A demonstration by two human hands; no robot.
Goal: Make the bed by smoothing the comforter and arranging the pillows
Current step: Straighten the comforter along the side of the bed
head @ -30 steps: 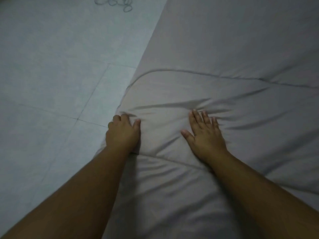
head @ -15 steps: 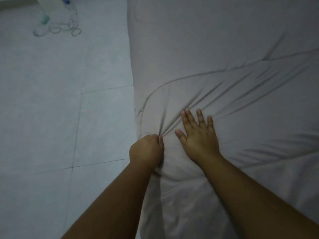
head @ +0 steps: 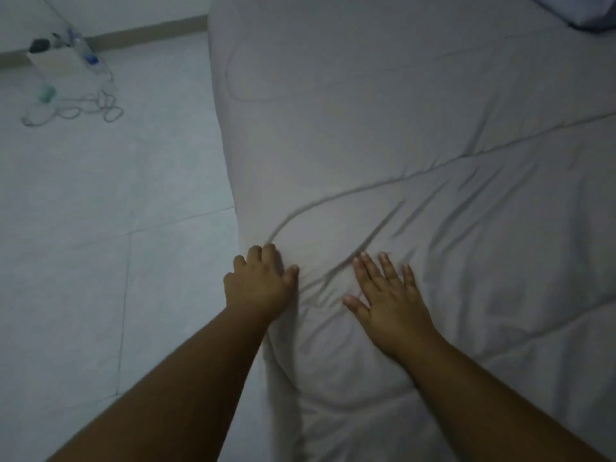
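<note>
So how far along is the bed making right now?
Done: the comforter lies fairly flat toward the far end. In hand: the left hand presses its edge at the bed's side, and the right hand rests flat beside creases fanning out from the fingers. Left: those wrinkles, plus the pillow, only partly visible at top right.

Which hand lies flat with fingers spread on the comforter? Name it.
The right hand: palm down, fingers splayed on top of the comforter. The left hand differs, its fingers curled at the comforter's edge beside the tiled floor.
</note>
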